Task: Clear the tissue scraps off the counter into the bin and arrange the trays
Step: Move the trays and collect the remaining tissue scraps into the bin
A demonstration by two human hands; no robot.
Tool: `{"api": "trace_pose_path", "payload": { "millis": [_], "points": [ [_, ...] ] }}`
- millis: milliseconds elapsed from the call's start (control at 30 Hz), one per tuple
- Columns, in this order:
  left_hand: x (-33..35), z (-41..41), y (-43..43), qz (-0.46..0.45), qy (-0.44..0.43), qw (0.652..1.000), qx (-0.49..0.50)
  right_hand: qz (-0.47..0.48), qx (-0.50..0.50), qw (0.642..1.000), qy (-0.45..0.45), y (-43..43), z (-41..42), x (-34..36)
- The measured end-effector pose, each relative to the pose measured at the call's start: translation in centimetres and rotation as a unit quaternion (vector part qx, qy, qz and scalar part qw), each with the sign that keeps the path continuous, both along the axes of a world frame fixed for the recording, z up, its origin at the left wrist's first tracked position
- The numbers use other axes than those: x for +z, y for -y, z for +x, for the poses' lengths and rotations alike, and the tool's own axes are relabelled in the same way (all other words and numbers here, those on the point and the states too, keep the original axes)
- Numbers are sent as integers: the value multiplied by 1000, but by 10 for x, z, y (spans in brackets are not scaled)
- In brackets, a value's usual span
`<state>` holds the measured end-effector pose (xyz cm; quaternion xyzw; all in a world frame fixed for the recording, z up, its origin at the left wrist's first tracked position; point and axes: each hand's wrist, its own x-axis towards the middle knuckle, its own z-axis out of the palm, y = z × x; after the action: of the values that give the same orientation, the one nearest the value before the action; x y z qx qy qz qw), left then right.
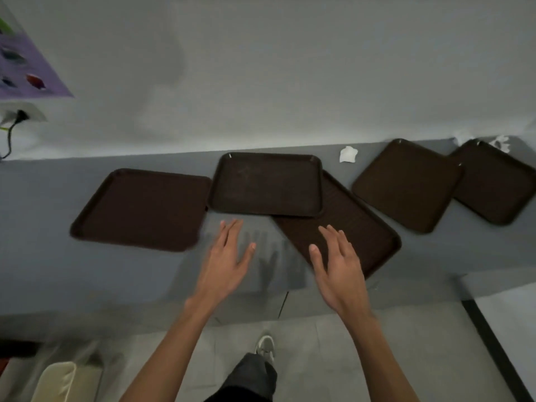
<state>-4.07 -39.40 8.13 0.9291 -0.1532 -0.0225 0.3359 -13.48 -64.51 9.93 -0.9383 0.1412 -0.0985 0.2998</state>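
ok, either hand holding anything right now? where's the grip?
Nothing held: left hand open over the grey counter, right hand open over the angled dark brown tray.

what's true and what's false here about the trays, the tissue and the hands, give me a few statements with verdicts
1. A tissue scrap lies on the counter close to the wall. True.
2. The left hand holds a scrap. False: its fingers are straight and it holds nothing.
3. The middle tray lies partly on the tilted tray. True.
4. The right hand is curled into a fist over bare counter. False: it is open, over the near end of the tilted tray.
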Motion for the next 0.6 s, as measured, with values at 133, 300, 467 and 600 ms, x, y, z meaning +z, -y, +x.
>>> {"api": "trace_pose_path", "payload": {
  "millis": [133, 300, 467, 600],
  "points": [
    [-4, 42, 61, -1, -10, 999, -36, 6, -38, 999, -16, 55, 24, -6],
    [-13, 83, 133, 8, -37, 998, -46, 8, -57, 998, -36, 118, 54, -14],
    [-27, 119, 207, 56, -49, 997, -25, -4, -35, 998, -50, 186, 97, -34],
    [-41, 143, 267, 93, -73, 993, -2, -15, 18, 998, -61, 239, 143, -53]
  ]
}}
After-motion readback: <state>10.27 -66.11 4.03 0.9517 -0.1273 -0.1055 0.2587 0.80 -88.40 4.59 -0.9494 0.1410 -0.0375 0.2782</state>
